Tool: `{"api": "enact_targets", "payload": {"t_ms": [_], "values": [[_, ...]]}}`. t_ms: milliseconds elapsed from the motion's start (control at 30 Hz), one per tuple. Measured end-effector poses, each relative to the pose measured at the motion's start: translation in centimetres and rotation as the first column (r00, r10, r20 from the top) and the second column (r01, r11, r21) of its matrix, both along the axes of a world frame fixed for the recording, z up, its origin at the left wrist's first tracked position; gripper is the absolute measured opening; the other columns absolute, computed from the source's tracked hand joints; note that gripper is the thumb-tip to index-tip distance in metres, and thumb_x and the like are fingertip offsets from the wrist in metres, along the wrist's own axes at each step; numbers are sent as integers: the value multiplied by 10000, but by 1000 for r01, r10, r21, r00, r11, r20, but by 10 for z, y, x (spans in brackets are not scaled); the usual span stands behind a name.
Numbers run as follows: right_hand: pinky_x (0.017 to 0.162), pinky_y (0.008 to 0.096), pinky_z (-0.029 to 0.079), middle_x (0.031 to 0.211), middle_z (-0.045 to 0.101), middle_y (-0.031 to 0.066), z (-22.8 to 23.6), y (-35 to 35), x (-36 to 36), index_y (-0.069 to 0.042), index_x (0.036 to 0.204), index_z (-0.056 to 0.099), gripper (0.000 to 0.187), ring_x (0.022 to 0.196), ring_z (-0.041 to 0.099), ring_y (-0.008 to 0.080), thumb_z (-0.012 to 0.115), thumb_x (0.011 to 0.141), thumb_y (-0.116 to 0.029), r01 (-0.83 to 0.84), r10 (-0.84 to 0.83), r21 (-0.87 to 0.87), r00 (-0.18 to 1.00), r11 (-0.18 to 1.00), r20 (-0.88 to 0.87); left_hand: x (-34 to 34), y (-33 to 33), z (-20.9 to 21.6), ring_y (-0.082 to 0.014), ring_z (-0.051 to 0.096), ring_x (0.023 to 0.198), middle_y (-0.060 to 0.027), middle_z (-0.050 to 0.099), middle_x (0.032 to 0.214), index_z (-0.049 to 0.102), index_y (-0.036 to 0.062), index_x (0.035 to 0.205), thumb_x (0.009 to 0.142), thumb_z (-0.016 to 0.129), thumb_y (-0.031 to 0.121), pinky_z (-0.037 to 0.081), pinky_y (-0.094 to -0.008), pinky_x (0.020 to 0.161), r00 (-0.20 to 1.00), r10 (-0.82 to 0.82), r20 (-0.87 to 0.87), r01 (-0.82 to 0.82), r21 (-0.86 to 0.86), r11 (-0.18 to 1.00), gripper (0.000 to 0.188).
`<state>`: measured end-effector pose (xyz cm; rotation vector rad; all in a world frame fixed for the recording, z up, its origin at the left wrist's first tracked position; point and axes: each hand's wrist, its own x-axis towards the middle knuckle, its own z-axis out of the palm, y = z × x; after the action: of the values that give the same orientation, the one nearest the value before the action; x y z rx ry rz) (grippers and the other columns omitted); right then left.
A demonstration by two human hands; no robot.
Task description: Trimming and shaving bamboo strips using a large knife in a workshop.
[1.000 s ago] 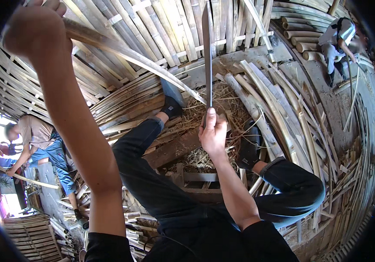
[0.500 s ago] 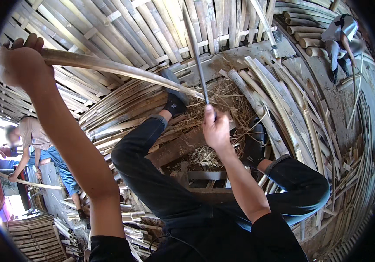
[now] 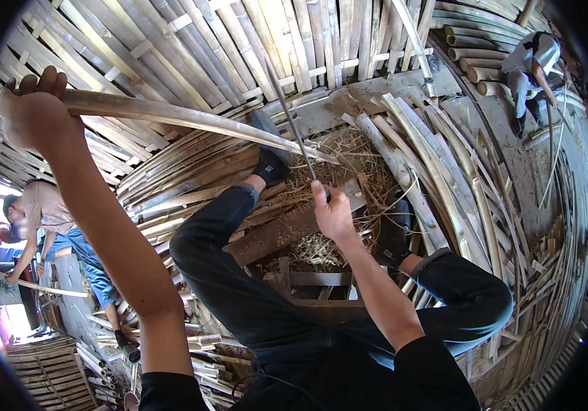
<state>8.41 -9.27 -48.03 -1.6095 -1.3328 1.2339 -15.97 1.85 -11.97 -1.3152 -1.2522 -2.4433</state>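
Note:
Raised at the upper left, my left hand is wrapped round one end of a long split bamboo strip. The strip slopes down to the right, and its pale end lies over a heap of shavings. My right hand grips the handle of a long, narrow dark blade, seen almost edge-on, which looks like a long knife. It points up and to the left, crossing the strip near its lower end; whether they touch I cannot tell. Between my legs sits a brown wooden block.
Split bamboo lengths lie stacked at my right, more strips at my left. A slatted bamboo wall stands ahead. One person works at the far right; another holds a strip at the left.
The blade has tilted further left, and my right hand has moved slightly down and left. The strip's lower end now reaches further to the right. My left hand keeps its hold.

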Motion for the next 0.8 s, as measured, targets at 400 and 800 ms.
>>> {"api": "enact_targets", "payload": {"t_ms": [400,800], "values": [[852,514,495,935,649,374,-222,4,63,164,905,655,839,995,630,495,397,961,-631,223,-129,-522,969,823,210,-31,25,-23,-240,611,627,-86,523,787,466,-9,957,966,417,261,517,-342,548,987,59,151,-47,-82,996,275],[898,506,494,1013,624,400,-189,36,52,145,1052,639,794,1036,615,495,445,953,-619,139,-24,-328,943,934,332,-90,39,-36,-226,567,669,-58,474,737,459,63,1015,1012,333,272,520,-304,585,916,-401,-22,400,-38,916,244]]}}
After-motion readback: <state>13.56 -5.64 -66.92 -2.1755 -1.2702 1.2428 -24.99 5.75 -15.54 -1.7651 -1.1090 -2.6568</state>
